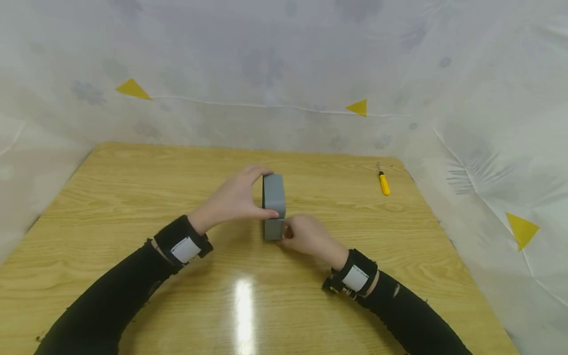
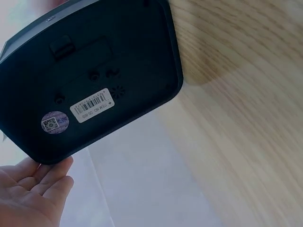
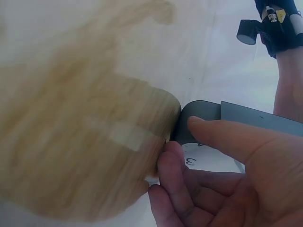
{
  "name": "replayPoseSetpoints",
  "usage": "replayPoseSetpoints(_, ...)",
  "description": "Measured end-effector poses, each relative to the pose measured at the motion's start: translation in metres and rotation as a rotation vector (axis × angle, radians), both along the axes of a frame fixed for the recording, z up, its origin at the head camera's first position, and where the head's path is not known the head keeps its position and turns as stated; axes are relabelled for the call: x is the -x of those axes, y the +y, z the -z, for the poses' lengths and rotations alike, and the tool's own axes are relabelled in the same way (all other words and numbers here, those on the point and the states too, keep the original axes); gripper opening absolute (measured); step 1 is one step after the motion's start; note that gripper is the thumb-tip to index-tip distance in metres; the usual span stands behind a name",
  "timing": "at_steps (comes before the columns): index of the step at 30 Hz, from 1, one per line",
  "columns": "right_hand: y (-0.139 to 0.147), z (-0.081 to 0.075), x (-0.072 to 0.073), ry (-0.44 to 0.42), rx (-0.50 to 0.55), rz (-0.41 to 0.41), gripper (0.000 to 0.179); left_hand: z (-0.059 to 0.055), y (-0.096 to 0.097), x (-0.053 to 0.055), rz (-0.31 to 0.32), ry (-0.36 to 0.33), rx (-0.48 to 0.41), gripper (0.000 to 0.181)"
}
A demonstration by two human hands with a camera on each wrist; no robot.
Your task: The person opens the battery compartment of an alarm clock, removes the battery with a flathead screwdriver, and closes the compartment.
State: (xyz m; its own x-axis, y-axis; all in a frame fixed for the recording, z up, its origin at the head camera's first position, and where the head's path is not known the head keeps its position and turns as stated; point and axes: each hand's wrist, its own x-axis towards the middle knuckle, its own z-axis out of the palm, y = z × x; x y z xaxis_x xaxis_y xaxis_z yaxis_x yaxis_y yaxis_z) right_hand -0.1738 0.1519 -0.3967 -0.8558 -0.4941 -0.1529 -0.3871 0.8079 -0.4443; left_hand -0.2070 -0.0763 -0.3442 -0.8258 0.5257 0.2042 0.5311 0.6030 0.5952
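Observation:
A grey desk clock (image 1: 274, 194) stands on edge above the middle of the wooden table. Its dark back (image 2: 137, 52) faces the left wrist camera, with a battery cover, a barcode label (image 2: 92, 105) and a round sticker (image 2: 55, 122). Part of the white dial (image 3: 208, 157), with a numeral on it, shows behind the fingers in the right wrist view. My left hand (image 1: 235, 197) grips the clock from the left, thumb on the near side and fingers at the far side. With thumb and curled fingers, my right hand (image 1: 310, 238) holds its near lower end.
A screwdriver (image 1: 384, 184) with a yellow handle lies at the table's far right. The wooden table (image 1: 177, 296) ends at a sheet-covered wall (image 1: 266, 59) behind and another at the right. Yellow triangles (image 1: 133, 88) are stuck along the walls.

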Motion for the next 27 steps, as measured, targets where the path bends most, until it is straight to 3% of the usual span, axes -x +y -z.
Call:
replayPoseSetpoints(11, 0.004, -0.001, 0.002, 0.039, 0.012, -0.025, 0.021, 0.003, 0.006, 0.003, 0.015, 0.000, -0.016, 0.100)
replayPoseSetpoints(15, 0.013, -0.012, 0.004, 0.084, 0.029, 0.002, 0.027, 0.004, 0.006, 0.003, 0.014, -0.001, -0.020, 0.099)
replayPoseSetpoints(18, 0.019, -0.031, 0.003, 0.171, 0.029, 0.028, 0.037, 0.004, 0.005, 0.003, 0.016, 0.001, -0.019, 0.099)
replayPoseSetpoints(22, 0.024, -0.057, 0.002, 0.350, 0.048, 0.038, 0.037, 0.005, 0.003, 0.003, 0.015, -0.012, -0.020, 0.099)
replayPoseSetpoints(27, 0.019, -0.075, 0.002, 0.516, 0.090, 0.005, 0.033, 0.006, 0.001, 0.004, 0.012, -0.010, -0.025, 0.100)
